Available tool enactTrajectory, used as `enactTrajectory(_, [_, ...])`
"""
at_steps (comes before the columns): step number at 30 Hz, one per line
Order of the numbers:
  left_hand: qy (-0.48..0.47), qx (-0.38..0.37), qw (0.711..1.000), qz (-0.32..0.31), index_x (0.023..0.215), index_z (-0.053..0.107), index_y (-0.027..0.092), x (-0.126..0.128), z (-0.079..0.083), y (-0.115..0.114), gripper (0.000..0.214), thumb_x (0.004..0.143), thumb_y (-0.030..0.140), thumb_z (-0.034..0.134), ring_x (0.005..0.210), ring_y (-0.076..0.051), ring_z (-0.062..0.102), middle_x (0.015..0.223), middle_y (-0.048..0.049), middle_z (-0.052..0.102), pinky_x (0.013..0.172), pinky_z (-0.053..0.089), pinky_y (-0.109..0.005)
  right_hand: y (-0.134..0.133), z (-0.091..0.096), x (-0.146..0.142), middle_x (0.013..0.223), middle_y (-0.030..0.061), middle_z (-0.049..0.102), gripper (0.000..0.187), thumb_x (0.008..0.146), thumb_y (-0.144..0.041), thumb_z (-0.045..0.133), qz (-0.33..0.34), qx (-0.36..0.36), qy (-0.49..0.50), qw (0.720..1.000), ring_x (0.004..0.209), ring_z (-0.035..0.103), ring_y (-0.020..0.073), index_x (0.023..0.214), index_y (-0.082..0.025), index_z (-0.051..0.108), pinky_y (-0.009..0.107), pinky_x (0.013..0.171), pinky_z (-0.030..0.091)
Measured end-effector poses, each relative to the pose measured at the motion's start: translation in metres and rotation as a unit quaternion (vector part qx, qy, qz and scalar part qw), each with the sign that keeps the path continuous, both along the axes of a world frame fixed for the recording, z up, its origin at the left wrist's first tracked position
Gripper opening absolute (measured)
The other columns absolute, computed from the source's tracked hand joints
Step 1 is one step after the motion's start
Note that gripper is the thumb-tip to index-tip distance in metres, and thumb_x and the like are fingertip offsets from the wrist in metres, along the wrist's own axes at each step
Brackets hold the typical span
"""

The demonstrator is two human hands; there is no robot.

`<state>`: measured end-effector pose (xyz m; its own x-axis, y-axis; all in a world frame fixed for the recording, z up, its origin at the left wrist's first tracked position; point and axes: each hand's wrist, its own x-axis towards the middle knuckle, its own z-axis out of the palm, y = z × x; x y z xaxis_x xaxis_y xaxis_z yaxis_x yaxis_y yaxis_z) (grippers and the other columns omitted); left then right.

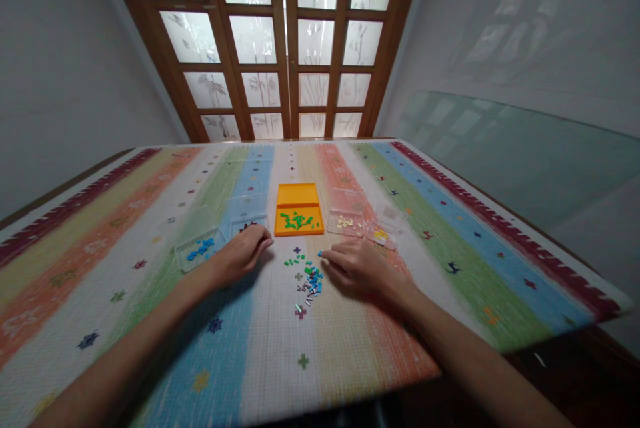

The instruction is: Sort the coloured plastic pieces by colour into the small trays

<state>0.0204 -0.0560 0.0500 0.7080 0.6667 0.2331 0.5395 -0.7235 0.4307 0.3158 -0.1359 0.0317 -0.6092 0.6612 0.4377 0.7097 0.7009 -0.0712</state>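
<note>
A small heap of tiny coloured pieces (311, 281) lies on the striped tablecloth (260, 361) between my hands. My right hand (356, 264) rests beside the heap with its fingers pinched at a small blue piece (320, 254). My left hand (245, 249) lies on the cloth left of the heap, fingers curled downward; nothing shows in it. Just beyond stands an open orange box (299, 197) holding green pieces (298, 220).
Clear plastic boxes flank the orange one: one with blue pieces (199, 249) on the left, one with pale pieces (345, 221) and one with yellow pieces (381, 235) on the right. A wooden glazed door (287, 41) stands behind the table. The table's right edge (525, 228) falls off nearby.
</note>
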Motion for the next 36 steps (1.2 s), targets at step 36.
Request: enactTrajectory(36, [-0.016,0.054,0.998,0.010,0.100,0.075,0.018,0.058,0.004,0.071,0.031,0.086,0.006,0.050,0.086,-0.021,0.071,0.099,-0.0084,0.079,0.080,0.056,-0.033,0.004,0.004,0.006,0.066,0.0015,0.058,0.023,0.094,-0.016,0.046,-0.032,-0.020,-0.012,0.999,0.056,0.040,0.0133,0.073,-0.019,0.056,0.035,0.058,0.021])
